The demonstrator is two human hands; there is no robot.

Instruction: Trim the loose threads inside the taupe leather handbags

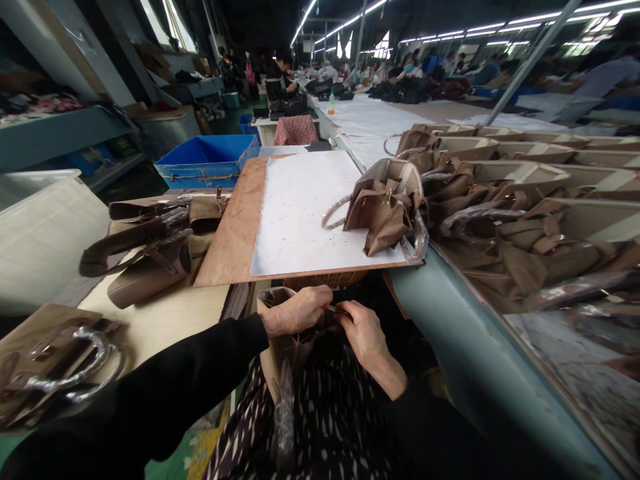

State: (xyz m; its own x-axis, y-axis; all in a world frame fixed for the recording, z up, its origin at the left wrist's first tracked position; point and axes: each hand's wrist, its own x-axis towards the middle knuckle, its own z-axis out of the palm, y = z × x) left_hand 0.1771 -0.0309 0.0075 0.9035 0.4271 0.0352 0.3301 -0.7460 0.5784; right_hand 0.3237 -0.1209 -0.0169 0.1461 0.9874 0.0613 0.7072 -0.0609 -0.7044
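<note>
While left hand (295, 310) and right hand (367, 337) fingers pinch one lap handbag (280, 350) below the board (233, 233) edge, one second handbag (385, 207) occupies its right corner.

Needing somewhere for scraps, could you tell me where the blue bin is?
Head view, left of centre: the blue bin stands just beyond the wooden board's far left corner.

Both hands meet low in front of the body, fingertips close to touching. The left hand (296, 311) lies knuckles up, its fingers curled down and closed. The right hand (367, 335) also shows its back, its fingers bent and pinched together just beside the left fingertips. The wrists are bare. The left sleeve (165, 393), black, slants in behind the left fingers, and the right sleeve (440, 427), also black, behind the right ones.
</note>
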